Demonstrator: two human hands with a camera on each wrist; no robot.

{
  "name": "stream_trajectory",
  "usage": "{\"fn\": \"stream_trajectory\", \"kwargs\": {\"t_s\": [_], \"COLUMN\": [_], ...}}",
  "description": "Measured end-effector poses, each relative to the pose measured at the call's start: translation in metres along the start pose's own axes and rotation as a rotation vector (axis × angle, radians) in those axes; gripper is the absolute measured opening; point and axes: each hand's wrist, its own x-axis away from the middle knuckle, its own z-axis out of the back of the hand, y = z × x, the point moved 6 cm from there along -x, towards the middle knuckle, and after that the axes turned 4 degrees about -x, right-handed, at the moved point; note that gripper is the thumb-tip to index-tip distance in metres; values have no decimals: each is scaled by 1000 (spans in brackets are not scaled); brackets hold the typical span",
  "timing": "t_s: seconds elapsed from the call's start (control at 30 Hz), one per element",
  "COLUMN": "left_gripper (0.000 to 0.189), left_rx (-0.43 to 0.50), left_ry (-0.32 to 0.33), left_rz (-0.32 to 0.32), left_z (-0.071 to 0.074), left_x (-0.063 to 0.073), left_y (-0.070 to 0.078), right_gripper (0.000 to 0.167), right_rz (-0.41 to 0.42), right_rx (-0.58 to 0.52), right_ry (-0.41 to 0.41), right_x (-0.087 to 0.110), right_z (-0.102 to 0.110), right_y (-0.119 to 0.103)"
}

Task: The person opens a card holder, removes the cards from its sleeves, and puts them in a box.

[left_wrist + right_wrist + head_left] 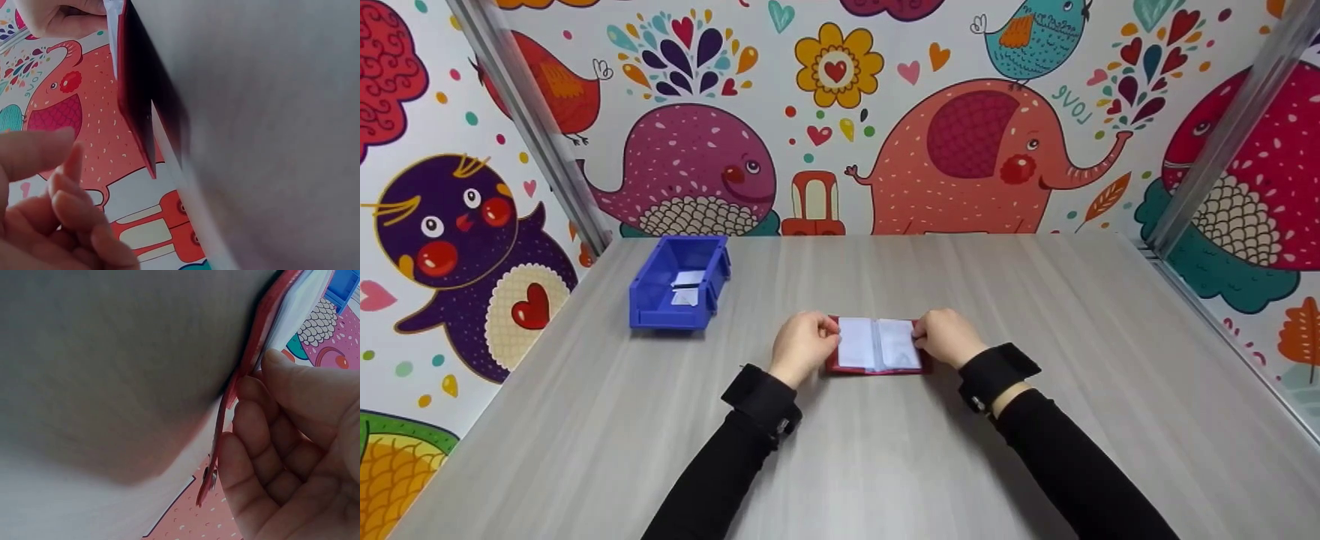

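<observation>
A red card holder point(830, 364) lies spread open on the table, white sleeve pages point(856, 343) facing up. My left hand point(804, 346) is at its left edge. In the left wrist view, that hand's thumb and fingers point(67, 163) are loosely bent, with a gap between them and the red cover point(132, 107). My right hand point(952, 337) pinches the holder's right edge. Seen from the right wrist, the thumb point(281, 365) lies by the pages while bent fingers touch the red cover. A strap with a metal snap point(209, 478) sticks out there.
A blue plastic bin point(667, 319) stands on the table at the back left, with a white card with a black stripe point(687, 279) inside. Walls with cartoon animals point(960, 172) enclose the back and sides, with metal posts point(536, 127) at the corners.
</observation>
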Motion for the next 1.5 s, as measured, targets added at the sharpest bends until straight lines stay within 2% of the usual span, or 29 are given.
{"fn": "stream_trajectory", "kwargs": {"t_s": [0.17,0.33,0.5,0.6,0.83,0.97,1.27,1.5], "left_gripper": [4,4,1,5,14,14,18,20], "left_rx": [-99,-192,-263,-312,-439,-453,-429,-455], "left_ry": [-61,-59,-79,-77,-44,-56,-116,-96], "left_rz": [-28,-69,-81,-91,-159,-169,-117,-110], "left_z": [-5,-8,-11,-13,-17,-19,-21,-23], "left_x": [2,5,7,8,8,7,3,3], "left_y": [4,8,12,14,19,20,17,19], "right_gripper": [6,8,9,10,6,7,6,5], "right_rz": [-2,-3,5,10,-1,5,-7,23], "right_rx": [-2,-7,-8,-3,-18,-21,-44,-50], "right_ry": [-5,-8,-2,-7,-13,-11,-20,-6], "right_x": [0,-1,-1,-1,-1,-1,0,1], "right_z": [-1,-1,0,-1,-2,-2,-1,-1], "right_y": [0,0,0,-1,0,0,2,2]}}
